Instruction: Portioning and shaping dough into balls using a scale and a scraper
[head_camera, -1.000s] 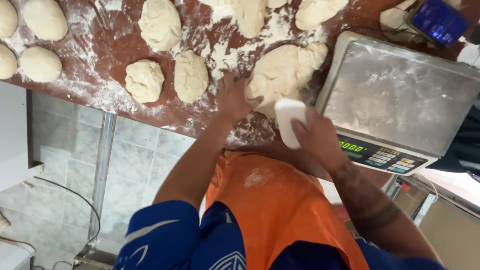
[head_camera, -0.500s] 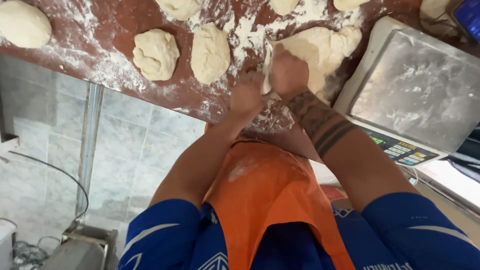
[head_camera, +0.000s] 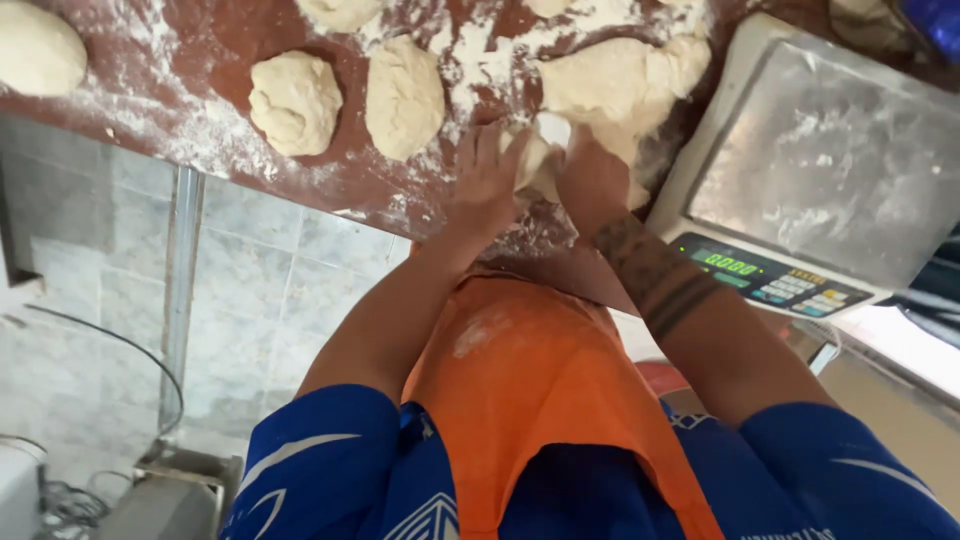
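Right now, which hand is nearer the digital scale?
The right hand. It presses the big dough mass just beside the scale, while the left hand sits farther away, toward the portioned dough pieces.

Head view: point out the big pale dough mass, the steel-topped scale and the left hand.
big pale dough mass (head_camera: 615, 85), head view, upper surface.
steel-topped scale (head_camera: 800, 150), head view, floured platter.
left hand (head_camera: 487, 178), head view, back of hand.
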